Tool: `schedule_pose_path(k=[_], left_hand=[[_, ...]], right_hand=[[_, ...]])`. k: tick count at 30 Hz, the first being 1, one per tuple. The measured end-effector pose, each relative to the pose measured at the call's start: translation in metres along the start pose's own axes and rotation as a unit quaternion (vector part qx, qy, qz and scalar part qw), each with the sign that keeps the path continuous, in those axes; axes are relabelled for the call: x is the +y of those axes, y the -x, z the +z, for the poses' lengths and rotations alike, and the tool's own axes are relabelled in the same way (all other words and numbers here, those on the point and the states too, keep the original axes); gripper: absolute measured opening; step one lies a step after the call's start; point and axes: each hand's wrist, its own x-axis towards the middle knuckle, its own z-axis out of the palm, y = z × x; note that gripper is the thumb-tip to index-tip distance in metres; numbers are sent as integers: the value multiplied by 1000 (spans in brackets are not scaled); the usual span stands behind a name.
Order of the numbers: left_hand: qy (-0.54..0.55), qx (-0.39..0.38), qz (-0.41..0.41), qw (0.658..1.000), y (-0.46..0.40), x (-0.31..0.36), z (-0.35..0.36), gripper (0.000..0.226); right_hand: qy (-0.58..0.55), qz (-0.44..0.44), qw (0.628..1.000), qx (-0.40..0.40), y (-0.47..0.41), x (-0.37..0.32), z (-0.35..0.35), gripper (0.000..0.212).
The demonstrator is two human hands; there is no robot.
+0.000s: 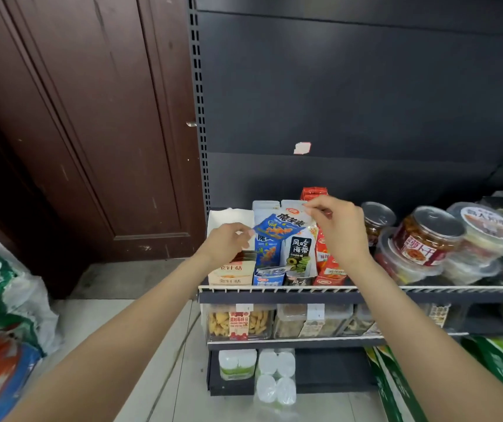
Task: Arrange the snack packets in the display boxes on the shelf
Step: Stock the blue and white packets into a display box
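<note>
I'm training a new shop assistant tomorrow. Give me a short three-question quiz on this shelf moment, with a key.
1. True or false: the left hand pinches a blue snack packet.
2. What does the right hand pinch? A) the tall back flap of a display box B) a jar lid C) a price tag
3. Fill in: the row of display boxes stands at the ____ end of the shelf, with the lidded tubs on the other side.

Key: 1 true; 2 A; 3 left.
</note>
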Motion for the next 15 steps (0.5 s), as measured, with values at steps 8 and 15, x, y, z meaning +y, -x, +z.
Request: schedule_pose_path(k=[8, 15], left_hand=[[365, 6, -136, 921, -6, 23, 2, 32], [440, 119, -128, 881, -10, 27, 2, 7]], right_hand=[[-135, 23, 990, -23, 6, 12, -11, 12], [-146, 75, 986, -33, 16, 32, -2, 19]])
